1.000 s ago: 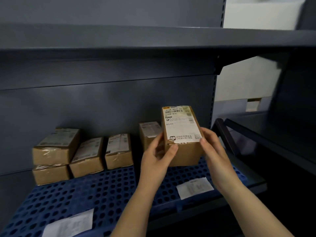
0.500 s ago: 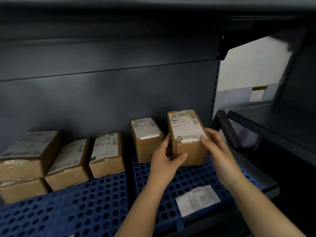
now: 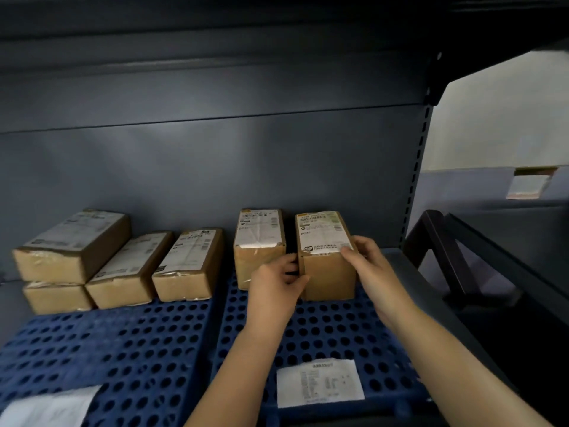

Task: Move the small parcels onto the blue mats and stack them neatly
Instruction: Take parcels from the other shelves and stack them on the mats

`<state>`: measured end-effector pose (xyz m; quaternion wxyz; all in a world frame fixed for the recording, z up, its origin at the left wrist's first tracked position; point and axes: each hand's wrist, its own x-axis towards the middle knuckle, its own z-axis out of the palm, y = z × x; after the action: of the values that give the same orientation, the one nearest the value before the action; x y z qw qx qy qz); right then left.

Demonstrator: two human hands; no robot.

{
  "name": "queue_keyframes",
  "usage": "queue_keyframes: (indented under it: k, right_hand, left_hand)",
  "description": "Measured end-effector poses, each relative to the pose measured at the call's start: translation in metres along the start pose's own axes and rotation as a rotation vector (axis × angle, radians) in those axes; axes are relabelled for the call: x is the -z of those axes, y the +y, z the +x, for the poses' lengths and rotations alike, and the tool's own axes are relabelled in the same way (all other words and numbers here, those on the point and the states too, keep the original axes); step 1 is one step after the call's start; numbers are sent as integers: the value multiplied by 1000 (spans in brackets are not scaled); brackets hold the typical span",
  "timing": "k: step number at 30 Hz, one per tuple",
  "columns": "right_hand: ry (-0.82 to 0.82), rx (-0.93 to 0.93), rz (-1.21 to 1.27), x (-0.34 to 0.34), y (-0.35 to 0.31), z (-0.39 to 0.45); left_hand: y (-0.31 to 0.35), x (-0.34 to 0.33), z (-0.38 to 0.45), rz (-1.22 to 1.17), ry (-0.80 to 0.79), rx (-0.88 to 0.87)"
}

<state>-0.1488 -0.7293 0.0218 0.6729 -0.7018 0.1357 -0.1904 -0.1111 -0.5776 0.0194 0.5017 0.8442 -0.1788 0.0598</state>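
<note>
Paper slips come first: a white printed slip (image 3: 320, 383) lies flat on the front of the right blue mat (image 3: 332, 328), and another slip (image 3: 46, 408) lies at the near left corner of the left blue mat (image 3: 107, 349). Beyond them we see both forearms reach to the cardboard parcel (image 3: 326, 257), which sits on the right mat near the shelf's back panel (image 3: 215, 167).

Our left hand (image 3: 277, 285) holds its near left corner, thumb across the front face, fingers tucked into the gap beside the neighbouring parcel (image 3: 258, 245). Our right hand (image 3: 369, 266) grips the right edge, fingers (image 3: 351, 252) curled onto the label. So both hands are clamped on this box.

We judge it light and stiff, a taped carton with firm edges; tape and label look slick, so opposite side faces are the best hold.

Farther left, three parcels (image 3: 129, 266) sit on the mat, and a fourth (image 3: 74, 241) is stacked on the leftmost.
</note>
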Motion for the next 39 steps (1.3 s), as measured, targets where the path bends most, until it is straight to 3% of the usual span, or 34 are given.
queue_keyframes:
  k: [6,10,20,24,27,32,35,39]
  right_hand:
    - [-89,-25,-85,-1,-2,19]
    - [-91,-28,-92,-4,-5,25]
    - [-91,-14,-128,-8,-3,33]
    - [-22,54,-185,-4,-16,29]
    - [42,236,-417,6,-29,20]
    - [73,493,-1206,25,-66,-6]
    - [107,394,-1505,25,-84,-23]
    - [153,225,-1705,24,-96,-52]
  left_hand:
    - [4,-3,3,193,155,-14]
    - [4,-6,2,121,215,-8]
    - [3,-8,-3,18,186,-2]
    - [15,5,-5,117,171,-138]
    - [35,21,-1,241,146,-333]
    - [68,33,18,663,-64,-548]
    - [78,32,30,734,-159,-632]
    - [82,29,36,742,-287,-701]
